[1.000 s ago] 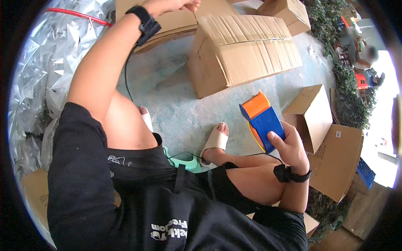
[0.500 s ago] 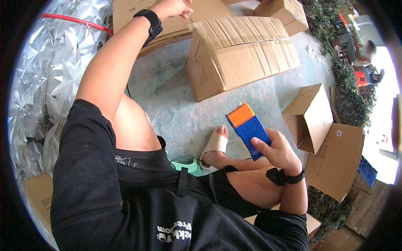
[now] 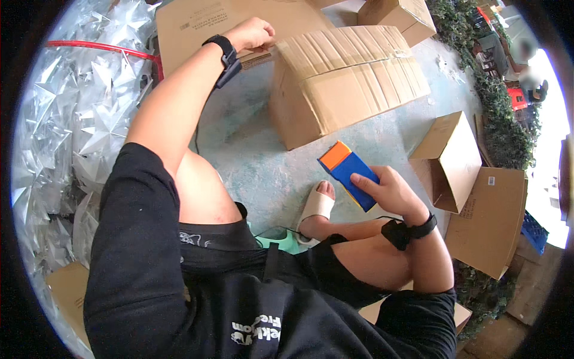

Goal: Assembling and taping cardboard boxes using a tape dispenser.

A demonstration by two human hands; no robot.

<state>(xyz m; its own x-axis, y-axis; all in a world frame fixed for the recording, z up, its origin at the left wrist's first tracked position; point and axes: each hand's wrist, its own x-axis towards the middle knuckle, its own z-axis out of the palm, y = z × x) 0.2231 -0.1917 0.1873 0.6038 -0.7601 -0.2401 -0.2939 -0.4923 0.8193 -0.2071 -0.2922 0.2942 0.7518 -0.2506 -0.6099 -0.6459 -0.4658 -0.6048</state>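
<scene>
Bright, soft light — the far right burns out white, silvery stars [image 3: 100,133] glint — and fisheye distortion curves edges near black corners.

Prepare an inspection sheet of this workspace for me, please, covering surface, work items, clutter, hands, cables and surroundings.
Surface: blue-grey floor, with pale scraps at upper right.
Work items: large carton on the floor, a seam across its top; blue-and-orange tool, apart from it.
Clutter: flat cardboard upper left; open box at right.
Hands: left hand beside the carton's near-left top corner, fingers curled, contact unclear; right hand grips the tool.
Cables: dark cable by the left leg; where it ends is hidden.
Surroundings: silvery star shapes at left; green foliage at right.
</scene>
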